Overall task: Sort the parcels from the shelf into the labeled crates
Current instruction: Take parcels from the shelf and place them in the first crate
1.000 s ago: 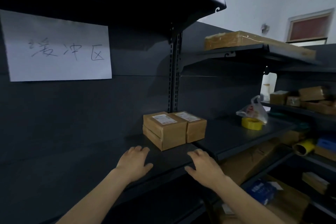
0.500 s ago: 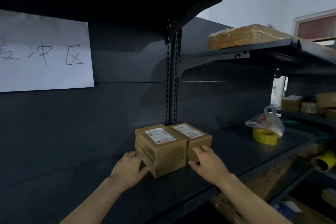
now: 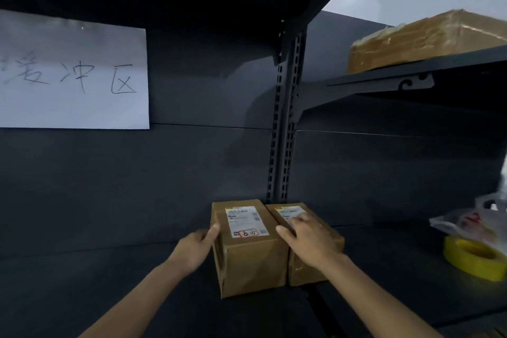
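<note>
2 cardboard parcels stand side by side, touching, on the dark shelf in front of the slotted upright. The left parcel, label up, is gripped at its left side by the left hand, thumb laid on the top edge. The right hand is laid on top of the right parcel, fingers relaxed over its label. A handwritten paper sign is fixed to the back panel. A yellow tape roll and plastic bag are noted at right.
</note>
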`<state>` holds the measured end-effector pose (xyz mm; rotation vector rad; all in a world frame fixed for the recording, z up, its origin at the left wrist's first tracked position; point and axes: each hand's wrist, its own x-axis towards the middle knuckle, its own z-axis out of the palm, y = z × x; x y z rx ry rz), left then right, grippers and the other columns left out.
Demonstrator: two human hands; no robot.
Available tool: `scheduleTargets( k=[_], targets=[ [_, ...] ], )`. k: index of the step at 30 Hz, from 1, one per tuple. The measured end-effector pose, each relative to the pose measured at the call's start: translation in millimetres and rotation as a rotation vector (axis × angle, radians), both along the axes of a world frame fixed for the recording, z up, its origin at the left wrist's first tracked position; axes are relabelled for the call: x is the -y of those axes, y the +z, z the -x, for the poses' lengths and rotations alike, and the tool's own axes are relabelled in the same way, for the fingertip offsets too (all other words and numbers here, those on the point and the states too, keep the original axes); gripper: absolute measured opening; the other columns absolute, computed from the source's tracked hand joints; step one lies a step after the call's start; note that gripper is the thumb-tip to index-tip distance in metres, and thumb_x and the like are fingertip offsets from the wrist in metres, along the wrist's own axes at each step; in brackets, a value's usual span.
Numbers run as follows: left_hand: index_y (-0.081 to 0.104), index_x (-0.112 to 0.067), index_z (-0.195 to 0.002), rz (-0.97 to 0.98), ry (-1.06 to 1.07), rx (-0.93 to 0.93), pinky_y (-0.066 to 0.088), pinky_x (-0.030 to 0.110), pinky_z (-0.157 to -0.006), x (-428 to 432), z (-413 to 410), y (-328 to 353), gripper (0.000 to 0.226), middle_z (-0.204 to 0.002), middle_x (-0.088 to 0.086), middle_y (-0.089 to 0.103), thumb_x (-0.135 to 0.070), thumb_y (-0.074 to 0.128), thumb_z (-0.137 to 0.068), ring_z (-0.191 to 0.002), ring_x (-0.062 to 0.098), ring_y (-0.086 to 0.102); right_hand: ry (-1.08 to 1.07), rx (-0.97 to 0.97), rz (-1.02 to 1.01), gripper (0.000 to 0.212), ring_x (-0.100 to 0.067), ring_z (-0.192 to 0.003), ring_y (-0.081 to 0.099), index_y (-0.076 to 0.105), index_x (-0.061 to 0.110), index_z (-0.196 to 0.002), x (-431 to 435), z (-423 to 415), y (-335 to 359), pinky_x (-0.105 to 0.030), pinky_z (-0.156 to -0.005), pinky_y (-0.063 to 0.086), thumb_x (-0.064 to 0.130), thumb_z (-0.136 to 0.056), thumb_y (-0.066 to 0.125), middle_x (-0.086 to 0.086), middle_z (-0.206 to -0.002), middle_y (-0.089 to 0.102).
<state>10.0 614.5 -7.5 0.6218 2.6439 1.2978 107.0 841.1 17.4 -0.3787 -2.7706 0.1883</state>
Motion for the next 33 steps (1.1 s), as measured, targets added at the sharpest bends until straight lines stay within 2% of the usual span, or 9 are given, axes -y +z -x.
scheduleTargets(
  k=[4, 7, 11, 18, 22, 26, 28, 30, 33],
  targets=[
    [0.055, -0.033, -0.115, -0.234, -0.057, 0.318, 0.030, 0.038, -0.108, -13.8, -11.0, 0.6, 0.044, -0.125, -0.007, 0.052, -0.062, 0.034, -0.089, -0.119, 0.016, 0.047, 0.059, 0.062, -0.010, 0.064, -0.021, -0.124, 0.045, 0.055, 0.010, -0.123, 8.6, 17.0, -5.6, -0.039, -0.107, 0.035, 0.059, -0.093, 0.027, -0.007, -0.135, 0.049],
    [0.046, -0.025, -0.128, -0.353, -0.022, 0.419, 0.034, 0.042, -0.110, -16.4, -14.5, -5.1, 0.051, -0.122, -0.001, 0.057, -0.055, 0.048, -0.087, -0.116, 0.019, 0.051, 0.092, -0.002, 0.104, 0.058, -0.022, -0.117, 0.050, 0.053, 0.011, -0.121, 15.4, 21.0, -12.1, -0.035, -0.100, 0.041, 0.057, -0.092, 0.034, -0.005, -0.123, 0.055],
    [0.047, -0.030, -0.125, -0.497, -0.004, 0.360, 0.040, 0.036, -0.102, -0.6, -18.0, -13.6, 0.043, -0.116, -0.008, 0.061, -0.045, 0.057, -0.086, -0.109, 0.013, 0.055, 0.195, -0.129, 0.386, 0.062, -0.016, -0.117, 0.051, 0.035, 0.016, -0.139, 30.6, 22.7, -14.2, -0.028, -0.092, 0.043, 0.053, -0.091, 0.043, -0.001, -0.130, 0.053],
    [0.045, -0.044, -0.115, -0.592, 0.043, 0.143, 0.046, 0.005, -0.065, 56.1, -26.7, -8.5, 0.033, -0.104, -0.025, 0.061, -0.029, 0.058, -0.088, -0.089, -0.012, 0.061, 0.418, -0.261, 0.614, 0.069, -0.007, -0.126, 0.042, 0.022, 0.023, -0.145, 89.8, 29.1, -25.2, -0.023, -0.101, 0.040, 0.045, -0.088, 0.054, 0.005, -0.142, 0.042],
    [0.037, -0.036, -0.131, -0.535, 0.058, 0.028, 0.052, 0.020, -0.079, 107.1, -32.7, -6.6, 0.060, -0.120, -0.011, 0.063, -0.024, 0.066, -0.079, -0.108, 0.007, 0.061, 0.524, -0.229, 0.655, 0.079, -0.005, -0.133, 0.029, 0.011, 0.025, -0.148, 137.0, 40.5, -34.7, -0.023, -0.105, 0.031, 0.038, -0.087, 0.060, 0.007, -0.149, 0.027],
    [0.034, -0.053, -0.123, -0.371, 0.124, -0.120, 0.053, 0.016, -0.078, 156.4, -39.4, -11.7, 0.068, -0.119, -0.022, 0.062, -0.020, 0.072, -0.078, -0.112, -0.003, 0.056, 0.588, -0.190, 0.689, 0.090, 0.006, -0.128, 0.019, 0.003, 0.024, -0.148, 188.1, 52.2, -49.3, -0.021, -0.107, 0.024, 0.024, -0.084, 0.066, 0.008, -0.152, 0.020],
    [0.032, -0.057, -0.121, -0.317, 0.195, -0.186, 0.052, 0.015, -0.079, 175.3, -44.4, -13.3, 0.070, -0.120, -0.023, 0.059, -0.031, 0.075, -0.072, -0.112, -0.006, 0.055, 0.609, -0.182, 0.670, 0.094, 0.009, -0.123, 0.016, 0.001, 0.025, -0.148, 211.9, 57.5, -58.2, -0.018, -0.105, 0.023, 0.019, -0.083, 0.068, 0.008, -0.153, 0.019],
    [0.031, -0.060, -0.119, -0.286, 0.269, -0.224, 0.052, 0.019, -0.085, 191.0, -46.2, -18.5, 0.072, -0.121, -0.022, 0.057, -0.045, 0.075, -0.064, -0.111, -0.004, 0.056, 0.620, -0.175, 0.650, 0.095, 0.006, -0.127, 0.020, 0.000, 0.025, -0.148, 232.6, 62.1, -66.4, -0.017, -0.104, 0.024, 0.016, -0.082, 0.068, 0.006, -0.152, 0.020],
    [0.030, -0.059, -0.120, -0.224, 0.366, -0.249, 0.051, 0.027, -0.093, 209.2, -45.1, -29.3, 0.073, -0.122, -0.020, 0.056, -0.042, 0.075, -0.066, -0.112, 0.001, 0.056, 0.620, -0.166, 0.611, 0.096, -0.006, -0.137, 0.026, -0.001, 0.022, -0.148, 256.7, 68.1, -76.7, -0.016, -0.103, 0.023, 0.015, -0.082, 0.068, 0.003, -0.154, 0.017]
  ],
)
